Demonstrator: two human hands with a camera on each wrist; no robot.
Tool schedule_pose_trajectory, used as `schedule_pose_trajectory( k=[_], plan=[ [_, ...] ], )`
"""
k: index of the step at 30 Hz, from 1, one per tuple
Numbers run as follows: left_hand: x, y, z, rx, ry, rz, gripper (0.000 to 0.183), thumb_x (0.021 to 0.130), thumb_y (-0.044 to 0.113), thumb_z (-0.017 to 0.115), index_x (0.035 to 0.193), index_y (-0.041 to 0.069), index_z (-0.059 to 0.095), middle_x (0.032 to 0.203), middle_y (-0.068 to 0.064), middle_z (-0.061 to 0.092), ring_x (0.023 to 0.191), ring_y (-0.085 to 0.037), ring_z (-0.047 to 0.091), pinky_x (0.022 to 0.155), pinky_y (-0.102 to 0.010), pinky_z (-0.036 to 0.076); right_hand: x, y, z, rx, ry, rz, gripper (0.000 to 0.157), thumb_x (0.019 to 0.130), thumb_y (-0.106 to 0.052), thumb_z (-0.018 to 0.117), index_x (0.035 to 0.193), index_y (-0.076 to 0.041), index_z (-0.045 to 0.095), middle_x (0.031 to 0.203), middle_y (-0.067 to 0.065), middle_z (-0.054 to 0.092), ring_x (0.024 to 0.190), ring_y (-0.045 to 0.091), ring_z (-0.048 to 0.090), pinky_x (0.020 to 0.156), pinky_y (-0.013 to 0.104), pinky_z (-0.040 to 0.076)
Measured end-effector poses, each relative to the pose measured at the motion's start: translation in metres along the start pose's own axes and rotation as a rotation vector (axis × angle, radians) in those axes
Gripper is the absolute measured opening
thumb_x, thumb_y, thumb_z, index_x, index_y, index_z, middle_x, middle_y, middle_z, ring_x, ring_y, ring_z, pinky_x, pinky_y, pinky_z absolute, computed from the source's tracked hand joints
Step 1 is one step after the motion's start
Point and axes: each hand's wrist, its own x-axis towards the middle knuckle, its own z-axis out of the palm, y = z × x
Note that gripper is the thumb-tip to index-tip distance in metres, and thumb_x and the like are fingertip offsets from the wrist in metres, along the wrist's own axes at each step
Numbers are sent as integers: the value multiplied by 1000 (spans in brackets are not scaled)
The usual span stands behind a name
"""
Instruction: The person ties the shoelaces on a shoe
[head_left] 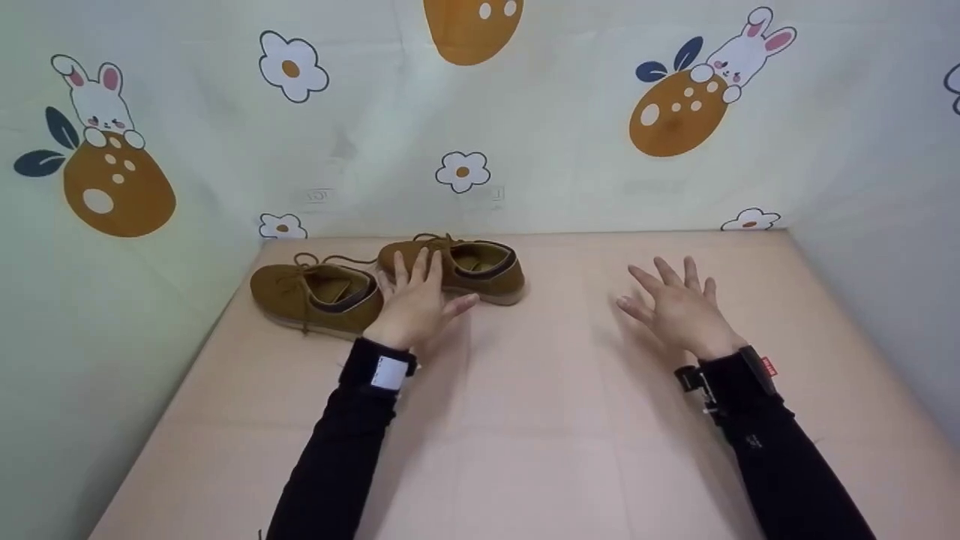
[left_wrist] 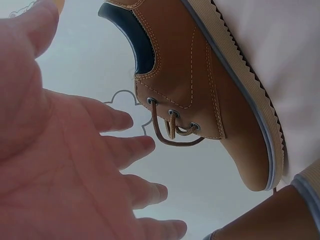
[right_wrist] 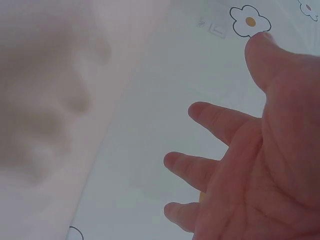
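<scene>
Two brown lace-up shoes stand at the back left of the table, toes to the left. The farther shoe (head_left: 491, 281) has a dark collar lining and a pale sole; the nearer shoe (head_left: 322, 300) sits to its left. My left hand (head_left: 412, 307) is spread in front of both, hiding part of each. In the left wrist view its straight fingers are apart from the farther shoe (left_wrist: 200, 75), whose laces (left_wrist: 175, 137) loop loosely. To the right, my right hand (head_left: 682, 307) hovers with spread fingers over the table, holding nothing.
The table (head_left: 540, 420) has a pale pink cover. A patterned curtain (head_left: 555, 135) with rabbits and flowers rises along its back edge and both sides. A lace (head_left: 349, 259) trails between the shoes. Dark bands with small devices (head_left: 390, 371) circle both wrists.
</scene>
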Motion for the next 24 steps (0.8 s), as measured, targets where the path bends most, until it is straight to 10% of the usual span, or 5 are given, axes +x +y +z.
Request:
schedule_pose_trajectory(
  k=[4,10,24],
  plan=[
    [1,5,2,-37,63,-11,97,93,67,49,157,2,17,160,-24,17,146,-49,0,109,-70,-6,-1,1,0,-5,2,4,80,97,-68,36,157,-14,28,160,29,9,140,56,-14,102,77,-6],
    [7,12,10,-176,226,-120,80,93,69,45,132,-1,48,129,-25,50,121,-42,46,100,-58,37,-1,-1,-2,4,0,7,81,97,-69,37,154,-12,33,159,29,14,141,56,-11,103,77,-3],
    [44,-3,39,-251,128,-320,92,89,82,21,87,3,70,91,-17,68,75,-30,64,70,-45,50,1,-10,5,48,84,-60,56,98,-45,59,133,-1,59,134,23,58,127,45,47,103,60,37]
  ],
)
